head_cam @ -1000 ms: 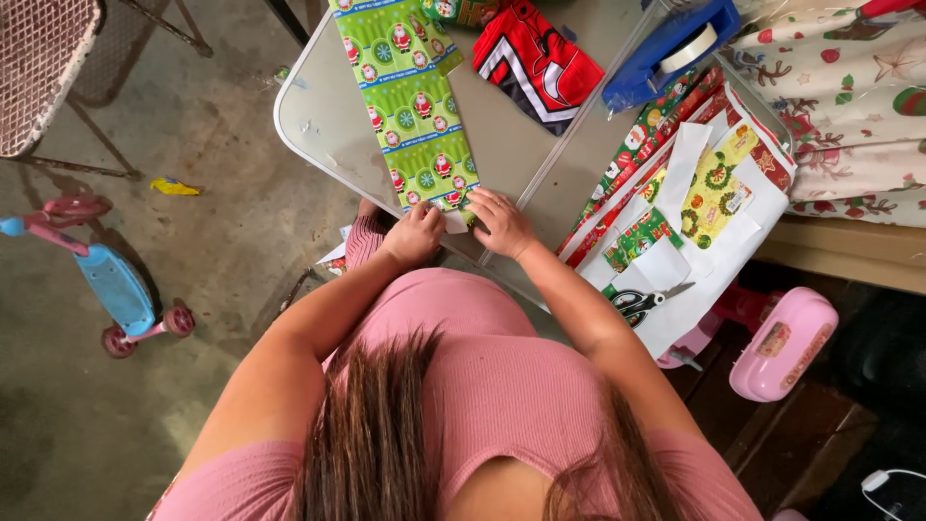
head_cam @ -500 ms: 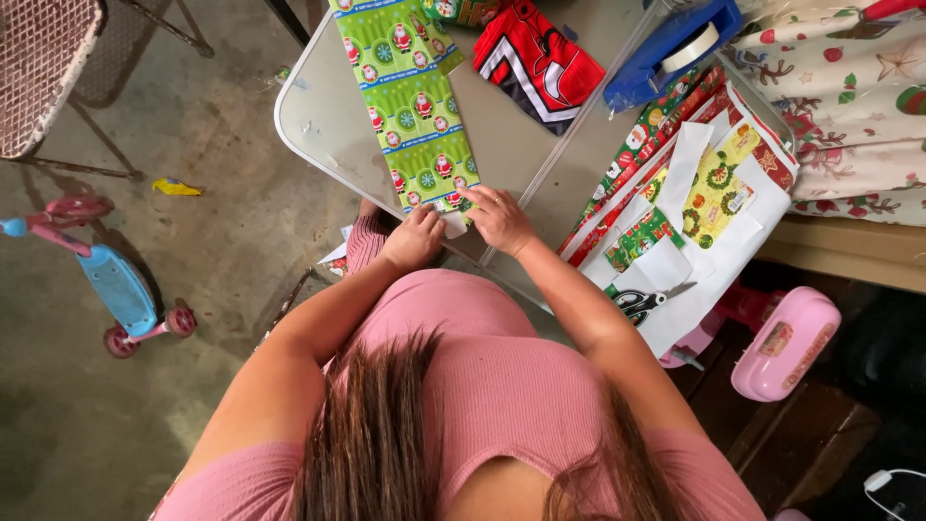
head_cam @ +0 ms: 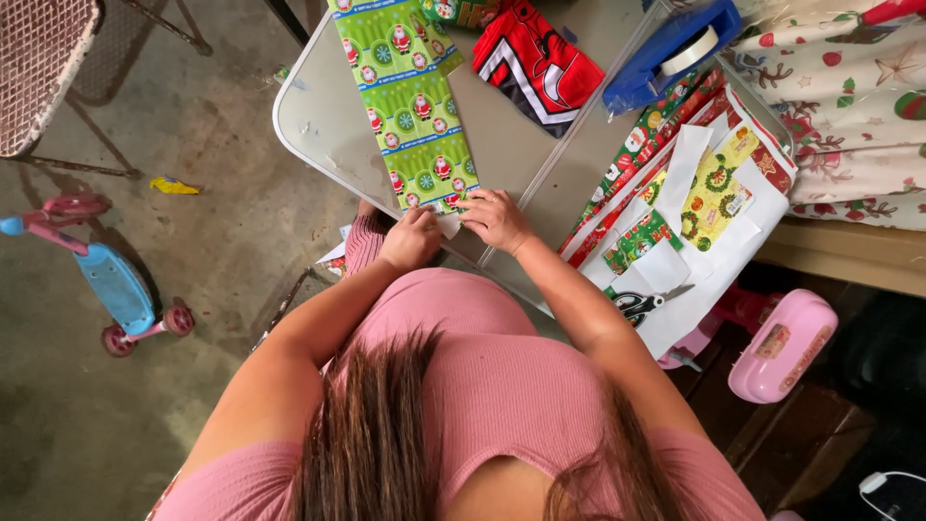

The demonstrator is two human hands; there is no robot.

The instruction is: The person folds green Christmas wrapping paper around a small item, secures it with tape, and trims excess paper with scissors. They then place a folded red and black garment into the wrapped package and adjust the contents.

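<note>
A long strip of green wrapping paper (head_cam: 413,116) with festive figures lies lengthwise on a grey folding table (head_cam: 323,125). Both hands press on its near end at the table's edge. My left hand (head_cam: 412,237) rests on the end's left corner, fingers curled down over it. My right hand (head_cam: 496,214) lies flat on the right corner, fingers spread on the paper. A small white piece shows between the two hands.
A red, black and white wrapped item (head_cam: 538,60) and a blue tape dispenser (head_cam: 675,50) lie farther back. Right of the table stand rolls of patterned paper (head_cam: 666,193), scissors (head_cam: 637,307) and a pink case (head_cam: 783,345). A small scooter (head_cam: 106,280) stands on the concrete floor, left.
</note>
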